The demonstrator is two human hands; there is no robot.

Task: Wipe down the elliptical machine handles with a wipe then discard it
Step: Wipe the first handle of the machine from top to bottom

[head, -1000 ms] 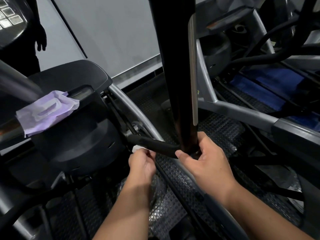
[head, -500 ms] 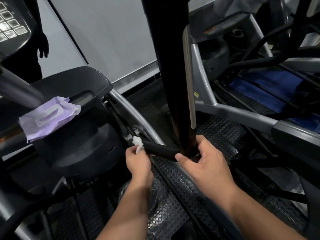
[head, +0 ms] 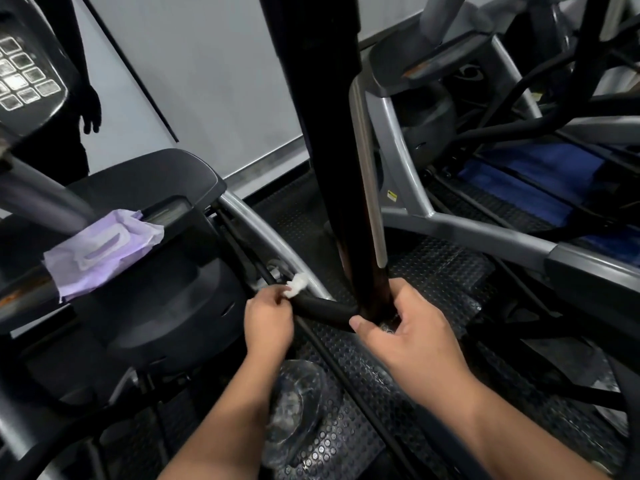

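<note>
A tall black handle post point(head: 322, 133) of the elliptical rises through the middle of the view, with a short black foam grip point(head: 325, 311) branching left at its base. My left hand point(head: 268, 322) pinches a small crumpled white wipe point(head: 297, 285) against the far left end of that grip. My right hand point(head: 408, 336) curls around the base of the post where the grip joins it, thumb on the near side.
A purple wipes pack point(head: 100, 251) lies on the black console shelf point(head: 145, 188) at left. A keypad point(head: 24, 74) shows at top left. A second grey machine point(head: 485, 230) stands right. Studded rubber floor point(head: 346, 427) lies below. A person's dark reflection point(head: 79, 98) stands at the wall.
My left hand has slid the wipe leftward and upward along the foam grip toward its far end. My right hand has kept its hold at the post base.
</note>
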